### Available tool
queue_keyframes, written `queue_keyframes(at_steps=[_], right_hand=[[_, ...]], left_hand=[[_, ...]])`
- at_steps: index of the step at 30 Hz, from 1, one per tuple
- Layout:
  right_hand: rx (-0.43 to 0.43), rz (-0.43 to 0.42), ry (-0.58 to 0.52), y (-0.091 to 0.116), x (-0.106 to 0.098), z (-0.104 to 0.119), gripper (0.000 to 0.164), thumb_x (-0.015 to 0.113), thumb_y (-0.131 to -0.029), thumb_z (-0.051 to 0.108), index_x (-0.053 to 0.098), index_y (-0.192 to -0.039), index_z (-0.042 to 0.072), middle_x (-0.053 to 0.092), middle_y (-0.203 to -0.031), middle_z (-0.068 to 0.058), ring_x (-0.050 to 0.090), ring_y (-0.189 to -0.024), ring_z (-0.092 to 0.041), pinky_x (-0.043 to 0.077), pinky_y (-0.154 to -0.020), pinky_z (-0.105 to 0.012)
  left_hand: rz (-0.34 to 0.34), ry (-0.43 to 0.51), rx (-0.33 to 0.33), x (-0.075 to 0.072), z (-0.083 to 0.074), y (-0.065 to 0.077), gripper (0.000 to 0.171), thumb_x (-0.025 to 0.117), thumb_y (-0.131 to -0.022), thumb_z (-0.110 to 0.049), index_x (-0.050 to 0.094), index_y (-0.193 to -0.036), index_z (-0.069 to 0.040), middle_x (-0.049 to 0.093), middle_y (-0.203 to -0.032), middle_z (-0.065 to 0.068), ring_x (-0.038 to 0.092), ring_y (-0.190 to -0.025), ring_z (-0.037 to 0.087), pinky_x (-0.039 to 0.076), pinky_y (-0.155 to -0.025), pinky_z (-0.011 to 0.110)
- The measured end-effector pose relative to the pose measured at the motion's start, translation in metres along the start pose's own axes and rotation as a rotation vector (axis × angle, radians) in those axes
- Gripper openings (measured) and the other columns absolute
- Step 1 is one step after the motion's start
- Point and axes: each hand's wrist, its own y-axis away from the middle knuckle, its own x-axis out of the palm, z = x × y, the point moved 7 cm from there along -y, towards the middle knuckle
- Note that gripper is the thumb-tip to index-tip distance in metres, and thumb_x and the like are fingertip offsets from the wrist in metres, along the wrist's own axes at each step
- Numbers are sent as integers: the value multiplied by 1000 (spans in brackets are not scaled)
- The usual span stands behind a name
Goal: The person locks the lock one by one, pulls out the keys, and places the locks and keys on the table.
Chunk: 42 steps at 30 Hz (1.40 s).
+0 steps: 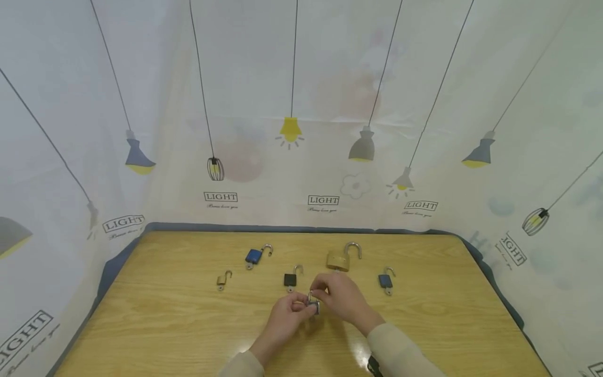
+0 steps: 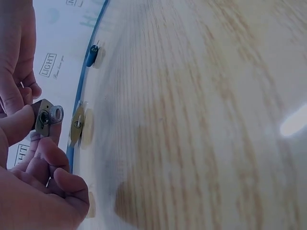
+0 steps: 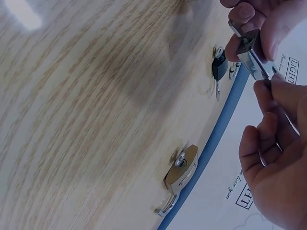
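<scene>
A small silver padlock [image 1: 315, 305] is held between both hands above the wooden table. My left hand [image 1: 286, 317] pinches its body between thumb and fingers. At the top of the loop, the shackle, my right hand [image 1: 344, 297] pinches with thumb and forefinger. A key [image 2: 56, 114] sticks out of the keyhole in the left wrist view. In the right wrist view the padlock body [image 3: 253, 57] shows its shiny side, with fingertips partly covering the shackle. Just beyond the hands lie a black padlock [image 1: 290, 280] and a large brass padlock [image 1: 337, 259], both with raised shackles and keys inserted.
Farther left on the table [image 1: 179, 314] lie a blue padlock [image 1: 253, 256] and a small brass padlock [image 1: 221, 280]. Another blue padlock [image 1: 385, 281] sits to the right. All have open shackles. A printed curtain [image 1: 292, 183] surrounds the table's back and sides.
</scene>
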Motion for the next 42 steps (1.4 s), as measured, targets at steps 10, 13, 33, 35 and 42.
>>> queue_keyframes(at_steps=[10,13,33,35,42], right_hand=[[67,-44,-22,10,-2,-19,17,57,-96,20,65,-110,16,67,-91,6,57,-77,-6,50,-68,-31],[89,-9,-64,15,4,-28,15,58,-95,17,68,-106,13,68,-93,3,57,-77,-7,51,-69,-29],[256,273,-831,37,49,-30,30,52,-98,24,63,-118,4,65,-103,-17,47,-67,-10,42,-59,-21],[261,287,-879,37,51,-29,32,52,-98,23,62,-119,1,63,-97,-15,43,-63,-10,41,-56,-22],[300,300,-991,40,59,-29,35,54,-98,21,58,-118,-6,59,-95,-6,43,-66,-11,41,-57,-22]], left_hand=[[-15,-41,-33,-5,2,-1,29,69,-87,-32,67,-105,-10,64,-96,3,56,-87,18,48,-72,33],[-34,-41,-38,-8,0,-1,31,70,-86,-32,67,-107,-9,65,-96,3,58,-87,17,49,-73,33],[-65,-47,-61,-15,-10,-6,39,70,-86,-34,64,-115,-8,69,-101,3,61,-96,17,50,-88,42],[-68,-45,-64,-15,-10,-6,39,70,-86,-34,64,-115,-9,69,-102,3,61,-97,17,49,-90,43],[-59,-37,-43,-14,-8,-5,35,70,-85,-33,66,-111,-9,69,-102,5,61,-96,18,50,-88,44]])
